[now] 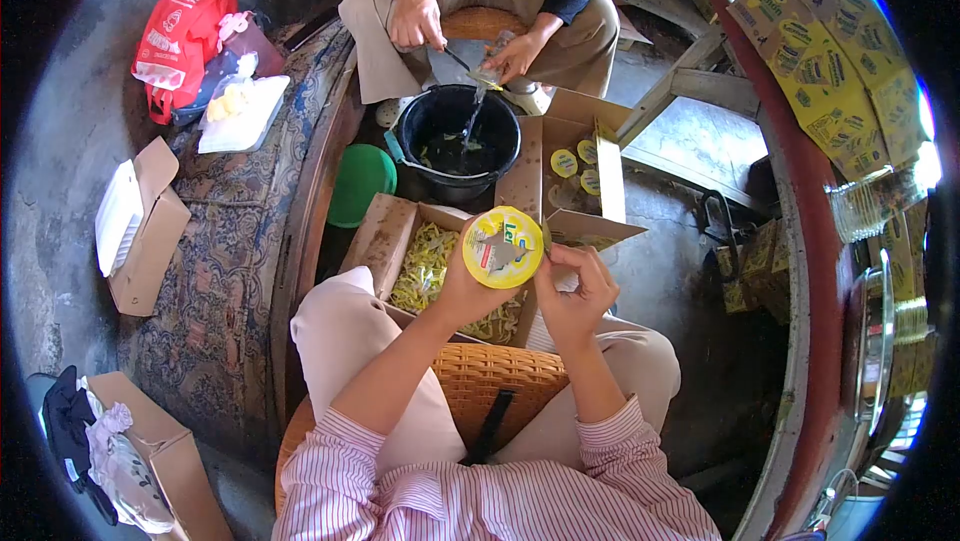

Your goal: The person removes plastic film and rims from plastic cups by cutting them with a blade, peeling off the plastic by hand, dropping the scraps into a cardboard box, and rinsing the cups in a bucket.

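My left hand point(468, 286) is wrapped round a cup with a yellow printed lid point(503, 248), its top facing up. The lid has a grey patch in the middle. At the cup's right edge, my right hand point(575, 291) has its fingers pinched together on something thin that I cannot make out. Below the cup stands a cardboard box point(385, 241) filled with yellow and clear strips point(425, 266). Behind it to the right, an open carton point(610, 176) holds several yellow-lidded cups point(564, 163).
A co-worker point(480, 1) sits opposite, holding a tool and a cup from which liquid pours into a black bucket point(458, 181). A green lid point(362, 186) lies beside it. A red bag point(185, 46) rests at upper left; a wooden frame point(715, 91) stands right.
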Motion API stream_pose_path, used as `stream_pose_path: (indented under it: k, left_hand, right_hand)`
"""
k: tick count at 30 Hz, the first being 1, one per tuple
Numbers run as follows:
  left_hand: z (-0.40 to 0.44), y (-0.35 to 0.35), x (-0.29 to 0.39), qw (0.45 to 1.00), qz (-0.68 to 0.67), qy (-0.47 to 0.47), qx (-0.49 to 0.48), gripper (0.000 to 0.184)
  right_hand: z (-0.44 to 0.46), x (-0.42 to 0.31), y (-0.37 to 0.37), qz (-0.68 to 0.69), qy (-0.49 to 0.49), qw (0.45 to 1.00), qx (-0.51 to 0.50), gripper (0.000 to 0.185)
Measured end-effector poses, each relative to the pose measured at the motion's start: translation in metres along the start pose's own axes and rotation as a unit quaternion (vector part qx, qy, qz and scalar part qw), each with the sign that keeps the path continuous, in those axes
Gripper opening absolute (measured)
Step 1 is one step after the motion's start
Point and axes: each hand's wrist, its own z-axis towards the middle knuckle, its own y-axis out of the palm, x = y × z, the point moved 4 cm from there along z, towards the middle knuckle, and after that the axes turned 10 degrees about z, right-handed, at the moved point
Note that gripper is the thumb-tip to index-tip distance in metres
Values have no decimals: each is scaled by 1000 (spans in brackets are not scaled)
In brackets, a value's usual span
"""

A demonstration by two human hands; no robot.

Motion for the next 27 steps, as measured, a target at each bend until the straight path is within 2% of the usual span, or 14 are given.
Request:
stream_pose_path:
  k: [4,7,16,19,27]
  left_hand:
    - [1,-2,5,998,45,48,11,73]
    - [2,-4,0,998,49,29,6,75]
    - [1,-5,2,994,89,61,-28,78]
    - [1,-6,-1,996,52,44,-59,80]
    - [3,-11,7,994,36,26,-100,72]
  right_hand:
    - [-4,3,2,-4,4,1000,-11,14]
    - [-4,1,3,-6,8,1000,-7,14]
    - [2,2,-1,0,-3,999,-33,15]
    - [5,0,-2,10,-7,999,-51,15]
    - [5,1,-2,27,-3,996,-86,17]
